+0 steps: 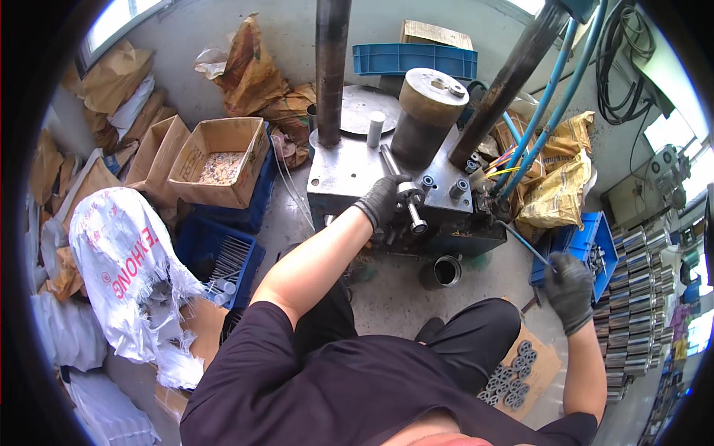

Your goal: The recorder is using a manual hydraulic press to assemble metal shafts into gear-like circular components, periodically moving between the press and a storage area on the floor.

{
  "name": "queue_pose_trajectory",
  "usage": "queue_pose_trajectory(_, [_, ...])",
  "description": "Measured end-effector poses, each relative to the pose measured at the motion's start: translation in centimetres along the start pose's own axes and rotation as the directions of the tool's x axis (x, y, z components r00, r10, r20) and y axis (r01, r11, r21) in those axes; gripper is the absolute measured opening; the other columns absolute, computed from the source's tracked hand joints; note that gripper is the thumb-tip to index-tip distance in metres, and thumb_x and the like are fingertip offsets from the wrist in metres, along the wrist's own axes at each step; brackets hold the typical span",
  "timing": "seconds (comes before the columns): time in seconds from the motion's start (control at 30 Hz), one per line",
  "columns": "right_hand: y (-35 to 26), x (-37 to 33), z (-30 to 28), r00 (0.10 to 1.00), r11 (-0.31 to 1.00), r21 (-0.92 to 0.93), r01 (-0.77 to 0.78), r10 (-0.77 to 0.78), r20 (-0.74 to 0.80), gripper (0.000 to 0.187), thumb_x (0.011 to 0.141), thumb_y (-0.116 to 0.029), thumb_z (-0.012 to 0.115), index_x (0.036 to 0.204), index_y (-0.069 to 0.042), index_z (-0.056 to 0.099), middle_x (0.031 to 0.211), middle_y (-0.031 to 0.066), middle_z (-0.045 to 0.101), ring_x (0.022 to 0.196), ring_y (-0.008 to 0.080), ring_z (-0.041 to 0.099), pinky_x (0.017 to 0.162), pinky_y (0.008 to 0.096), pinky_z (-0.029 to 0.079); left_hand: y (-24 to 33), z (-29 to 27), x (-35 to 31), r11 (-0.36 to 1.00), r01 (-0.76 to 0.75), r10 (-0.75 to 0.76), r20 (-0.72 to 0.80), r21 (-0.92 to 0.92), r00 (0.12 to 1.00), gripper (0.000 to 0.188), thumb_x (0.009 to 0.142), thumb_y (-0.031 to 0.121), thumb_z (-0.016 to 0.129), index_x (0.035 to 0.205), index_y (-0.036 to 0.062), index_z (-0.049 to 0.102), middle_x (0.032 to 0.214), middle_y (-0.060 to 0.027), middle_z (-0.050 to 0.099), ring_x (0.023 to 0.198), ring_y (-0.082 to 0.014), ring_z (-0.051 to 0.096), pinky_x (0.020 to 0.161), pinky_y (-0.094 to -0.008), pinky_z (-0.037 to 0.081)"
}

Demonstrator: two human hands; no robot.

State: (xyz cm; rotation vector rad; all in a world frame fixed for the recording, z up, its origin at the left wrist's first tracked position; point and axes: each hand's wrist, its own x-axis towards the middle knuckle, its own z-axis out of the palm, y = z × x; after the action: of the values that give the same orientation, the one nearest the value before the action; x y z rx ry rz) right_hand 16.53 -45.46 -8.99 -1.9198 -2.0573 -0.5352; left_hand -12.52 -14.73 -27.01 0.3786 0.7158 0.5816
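At the press table [349, 175], left hand [381, 199] in a dark glove is clamped around a metal shaft with a wheel [407, 195], lying across the table's front edge beside the big cylinder [425, 111]. Right hand [570, 290], also gloved, fingers closed on a thin rod [524, 244] near the blue crate [587, 249].

A short steel shaft [401, 189] carrying a small toothed gear [408, 195] is lying tilted across the grey press bed [346, 175], while a thin blue hose [524, 244] is running to the press's right edge.
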Motion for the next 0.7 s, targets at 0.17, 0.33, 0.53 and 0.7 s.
queue_pose_trajectory(0.17, [-6.7, 1.2, 0.2, 0.992, 0.982, 0.139, 0.128, -0.127, -0.015, 0.02, 0.085, -0.009, 0.073, 0.103, -0.002, 0.069, 0.092, 0.0199, 0.069, 0.085, 0.041, 0.067, 0.073, 0.0456, 0.054, -2.3, 0.3, -2.2, 0.994, 0.102, -0.101, 0.03, -0.032, 0.994, 0.033, 0.099, 0.025, 0.061, 0.115, -0.0033, 0.063, 0.1, -0.0185, 0.071, 0.094, -0.0276, 0.072, 0.081, -0.0409, 0.062])
queue_pose_trajectory(0.33, [-10.9, 3.1, 7.9, 0.948, 0.753, 0.633, -0.178, -0.042, 0.317, 0.019, 0.088, -0.013, 0.074, 0.103, -0.001, 0.07, 0.094, 0.0156, 0.071, 0.09, 0.0319, 0.071, 0.08, 0.0417, 0.056, -7.2, -3.6, -2.3, 0.997, 0.079, -0.078, 0.207, 0.001, 0.975, 0.024, 0.102, 0.022, 0.059, 0.106, -0.0009, 0.063, 0.096, -0.0137, 0.071, 0.085, -0.0225, 0.072, 0.077, -0.0393, 0.062])
queue_pose_trajectory(0.53, [-12.2, 1.0, 18.1, 0.536, -0.092, 0.536, -0.839, -0.307, 0.787, 0.033, 0.091, -0.026, 0.075, 0.113, -0.003, 0.067, 0.089, 0.0078, 0.068, 0.087, 0.0205, 0.069, 0.079, 0.0355, 0.058, -9.1, -0.6, -7.9, 0.895, -0.303, 0.238, 0.224, 0.329, 0.945, 0.058, 0.103, 0.033, 0.066, 0.149, 0.0066, 0.043, 0.123, -0.0122, 0.065, 0.118, -0.0223, 0.066, 0.101, -0.045, 0.055])
queue_pose_trajectory(0.7, [-10.9, 1.4, 18.1, 0.468, -0.145, 0.445, -0.884, -0.299, 0.832, 0.036, 0.091, -0.027, 0.073, 0.118, -0.005, 0.064, 0.078, 0.0046, 0.061, 0.064, 0.0189, 0.065, 0.061, 0.038, 0.059, -7.6, 0.2, -11.1, 0.724, -0.379, 0.266, 0.274, 0.576, 0.924, 0.05, 0.103, 0.033, 0.067, 0.141, 0.0028, 0.054, 0.12, -0.0102, 0.068, 0.114, -0.0216, 0.067, 0.098, -0.0385, 0.056])
